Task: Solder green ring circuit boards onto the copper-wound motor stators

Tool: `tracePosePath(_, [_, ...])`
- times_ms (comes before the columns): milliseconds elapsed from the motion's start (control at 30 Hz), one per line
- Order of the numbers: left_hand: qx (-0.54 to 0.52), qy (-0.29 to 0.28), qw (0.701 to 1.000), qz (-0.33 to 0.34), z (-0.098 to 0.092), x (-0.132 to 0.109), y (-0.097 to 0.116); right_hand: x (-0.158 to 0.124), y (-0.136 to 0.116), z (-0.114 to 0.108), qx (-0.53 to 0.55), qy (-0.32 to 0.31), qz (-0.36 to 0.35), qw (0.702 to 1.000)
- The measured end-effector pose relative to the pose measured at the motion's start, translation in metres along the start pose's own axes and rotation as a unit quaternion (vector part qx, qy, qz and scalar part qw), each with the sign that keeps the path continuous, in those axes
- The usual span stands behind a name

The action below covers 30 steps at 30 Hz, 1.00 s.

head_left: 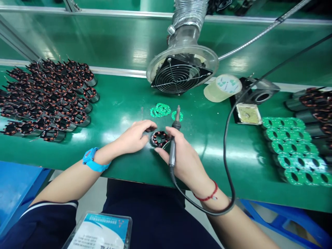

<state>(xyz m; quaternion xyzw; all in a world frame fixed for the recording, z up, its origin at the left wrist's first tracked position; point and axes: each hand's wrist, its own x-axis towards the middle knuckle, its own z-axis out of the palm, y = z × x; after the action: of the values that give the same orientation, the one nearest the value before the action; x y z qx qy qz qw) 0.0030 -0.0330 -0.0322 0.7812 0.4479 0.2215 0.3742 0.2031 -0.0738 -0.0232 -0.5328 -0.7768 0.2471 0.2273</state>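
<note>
A motor stator (pixel 152 142) with copper windings stands on the green bench between my hands. My left hand (pixel 135 136) rests just left of it, fingers bent and apart from the thumb, with nothing visible between them. My right hand (pixel 185 155) is closed around a soldering iron (pixel 172 152), its tip pointing away from me and up. The thumb and fingers of that hand come close to the stator's right side; whether they touch it I cannot tell. Beyond the stator lie several loose green circuit boards (pixel 162 110), and another ring-shaped board (pixel 181 117) sits behind the iron's tip.
Many wound stators (pixel 53 134) stand grouped at the left. Rows of stators topped with green boards (pixel 287 148) fill the right. A fume extractor fan (pixel 178 74) hangs over the back, near a tape roll (pixel 218 90) and an iron stand with sponge (pixel 248 114). The iron's cable (pixel 225 148) loops over my right forearm.
</note>
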Motion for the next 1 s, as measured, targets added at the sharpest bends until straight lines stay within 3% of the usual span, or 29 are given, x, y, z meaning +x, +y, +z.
tracePosePath(133, [0.038, -0.068, 0.995, 0.058, 0.002, -0.003, 0.001, -0.008, 0.014, -0.014, 0.008, -0.034, 0.045, 0.998])
tracePosePath(300, [0.042, -0.092, 0.993, 0.056, 0.004, -0.002, 0.006, -0.002, 0.023, -0.027, 0.027, 0.015, 0.030, 0.999])
tracePosePath(600, [0.048, -0.006, 0.999, 0.026, 0.015, 0.007, 0.009, 0.013, 0.008, -0.016, -0.095, 0.044, -0.120, 0.987])
tracePosePath(833, [0.076, 0.011, 0.997, 0.023, 0.022, 0.009, 0.011, 0.017, 0.021, -0.024, -0.042, 0.010, -0.122, 0.992])
tracePosePath(1000, [0.079, 0.027, 0.996, 0.035, 0.020, 0.008, 0.008, 0.014, 0.020, -0.016, -0.035, 0.056, -0.108, 0.992])
